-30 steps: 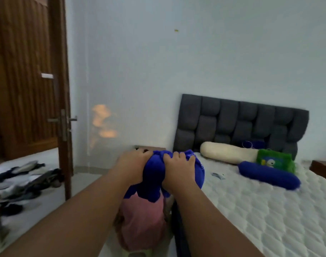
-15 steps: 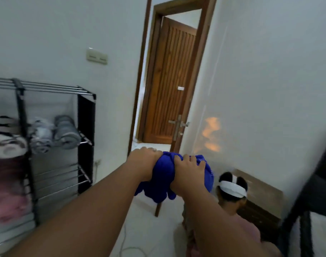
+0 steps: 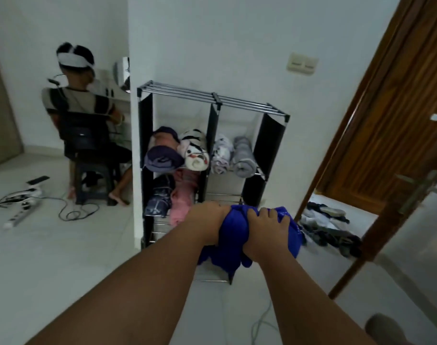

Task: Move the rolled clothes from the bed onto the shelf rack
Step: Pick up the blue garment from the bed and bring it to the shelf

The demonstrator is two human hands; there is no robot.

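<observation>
1. Forearms (image 3: 162,282), bare, reached forward from the bottom edge toward the middle of the view.
2. Both hands clutched one bundle. The left hand (image 3: 207,220) had its fingers curled over the left end. The right hand (image 3: 264,230) gripped the top right, knuckles up, and the two hands sat close together.
3. The blue garment (image 3: 233,235) was a soft, bunched bundle of matte royal-blue cloth, loosely rolled, with limp lobes hanging below the wrists. It was held in the air in front of the lower part of the shelf rack, resting on no shelf.
4. The shelf rack (image 3: 212,97) was a cube frame of thin chrome tubes with black side panels. It stood against a white wall (image 3: 212,46) on pale glossy tiles (image 3: 63,257).
5. Its upper tier carried four rolls side by side: a purple roll (image 3: 162,158), a striped white roll (image 3: 196,155), a patterned white roll (image 3: 221,155) and a grey roll (image 3: 242,158) with a towel-like nap.
6. Below on the left lay a navy roll (image 3: 159,197) beside a pink roll (image 3: 181,202).
7. Crumpled dark clothes (image 3: 329,225) lay on the floor to the right, by a slatted brown wooden door (image 3: 391,135).
8. Farther left, a seated person (image 3: 83,113) on a dark stool (image 3: 93,185) faced away, with cables (image 3: 70,210) and a white power strip (image 3: 21,215) on the tiles.
</observation>
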